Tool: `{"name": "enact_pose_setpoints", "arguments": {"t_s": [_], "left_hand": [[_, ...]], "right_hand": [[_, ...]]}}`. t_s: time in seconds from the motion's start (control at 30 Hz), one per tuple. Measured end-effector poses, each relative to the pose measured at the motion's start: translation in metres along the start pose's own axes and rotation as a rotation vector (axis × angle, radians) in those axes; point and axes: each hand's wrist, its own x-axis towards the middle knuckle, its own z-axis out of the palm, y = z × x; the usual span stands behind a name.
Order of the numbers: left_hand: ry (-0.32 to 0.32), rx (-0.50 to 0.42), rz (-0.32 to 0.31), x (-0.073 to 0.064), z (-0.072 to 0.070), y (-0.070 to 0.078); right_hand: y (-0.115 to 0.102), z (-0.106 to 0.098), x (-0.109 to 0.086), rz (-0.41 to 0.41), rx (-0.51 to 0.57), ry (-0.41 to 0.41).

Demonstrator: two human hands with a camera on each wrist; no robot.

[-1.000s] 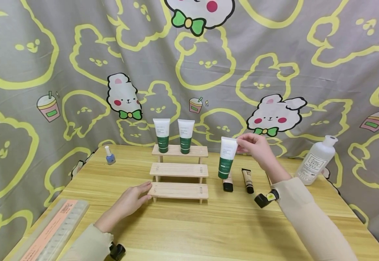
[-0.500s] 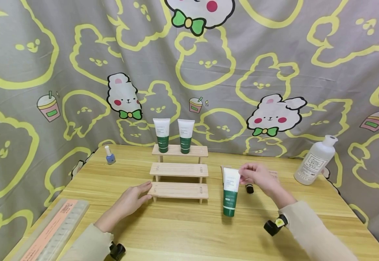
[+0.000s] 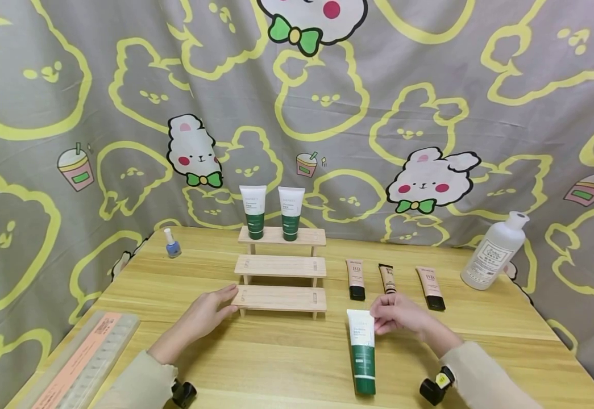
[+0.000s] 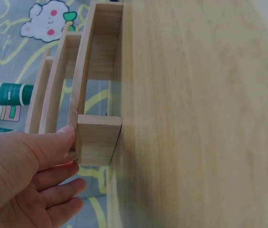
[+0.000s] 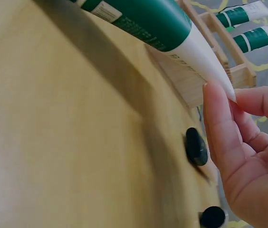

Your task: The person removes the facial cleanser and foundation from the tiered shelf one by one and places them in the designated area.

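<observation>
My right hand [image 3: 404,318] pinches the crimped white end of a white-and-green squeeze tube [image 3: 362,352] between thumb and fingers. The right wrist view shows this tube [image 5: 148,23] above the table with its shadow below. With thumb and index finger, my left hand [image 4: 34,175] grips the left end of the lowest board of a three-step wooden display stand [image 3: 281,298]. Two matching tubes, a left one [image 3: 253,213] and a right one [image 3: 291,215], stand cap-down on the top step. The middle and lowest steps bear nothing.
Behind the right hand lie a pink BB cream tube [image 3: 356,278], a slim black-capped tube [image 3: 387,278] and another BB cream tube [image 3: 430,287]. A white bottle [image 3: 496,250] is at right. Blue nail polish [image 3: 172,247] and a long clear-and-pink box [image 3: 82,360] are at left.
My right hand has brought the white-and-green tube down and toward the table's front, uncovering the small tubes behind. The left hand stays on the stand.
</observation>
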Motion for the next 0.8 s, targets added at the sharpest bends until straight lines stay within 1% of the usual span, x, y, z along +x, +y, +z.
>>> {"name": "enact_pose_setpoints", "arguments": {"t_s": [0.2, 0.37, 0.47, 0.67, 0.77, 0.8], "left_hand": [[0.001, 0.005, 0.001, 0.000, 0.000, -0.001], [0.006, 0.011, 0.006, 0.000, 0.000, -0.001], [0.007, 0.010, 0.006, -0.001, 0.000, -0.001], [0.009, 0.007, -0.003, -0.001, 0.000, -0.001], [0.009, 0.006, -0.009, -0.001, 0.000, -0.001], [0.009, 0.006, -0.011, -0.001, 0.000, -0.001]], "right_hand": [[0.009, 0.002, -0.002, 0.023, 0.031, -0.050], [0.013, 0.003, -0.005, 0.038, 0.019, -0.032], [0.014, 0.002, -0.005, 0.052, -0.018, -0.005], [0.020, -0.002, -0.001, 0.086, -0.132, 0.036], [0.021, -0.004, -0.001, 0.087, -0.167, 0.024], [0.021, -0.004, -0.001, 0.077, -0.178, 0.006]]}}
